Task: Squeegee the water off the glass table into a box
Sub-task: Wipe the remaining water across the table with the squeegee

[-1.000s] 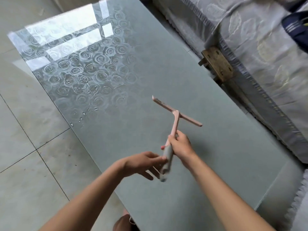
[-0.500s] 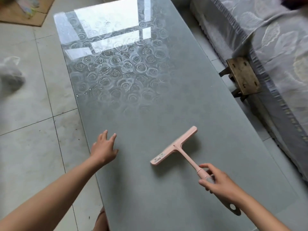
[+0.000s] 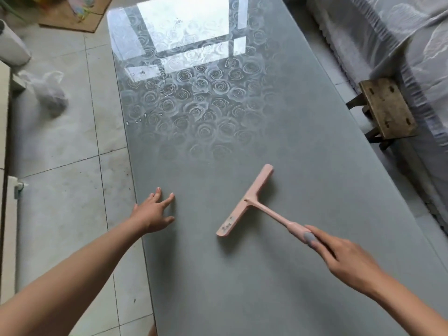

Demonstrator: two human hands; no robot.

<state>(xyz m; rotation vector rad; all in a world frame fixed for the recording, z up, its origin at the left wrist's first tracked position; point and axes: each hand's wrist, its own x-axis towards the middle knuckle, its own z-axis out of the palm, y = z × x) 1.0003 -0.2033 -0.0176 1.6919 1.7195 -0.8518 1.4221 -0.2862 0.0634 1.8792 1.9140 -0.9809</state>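
A pink T-shaped squeegee [image 3: 247, 202] lies with its blade on the grey glass table [image 3: 242, 275], handle pointing to the lower right. My right hand [image 3: 344, 258] grips the grey end of that handle. My left hand [image 3: 152, 212] is at the table's left edge with its fingers spread and nothing in it. Water drops [image 3: 155, 93] glisten on the rose-patterned far part of the glass. No box shows in this view.
A small wooden stool [image 3: 385, 107] stands between the table and a grey-covered sofa [image 3: 400, 44] on the right. On the tiled floor at left lie a clear plastic bag [image 3: 48, 90] and a brown mat [image 3: 72, 15].
My left hand let go of the handle and moved out to the table's left edge. The squeegee came down from the air onto the glass, and the view shifted up the table.
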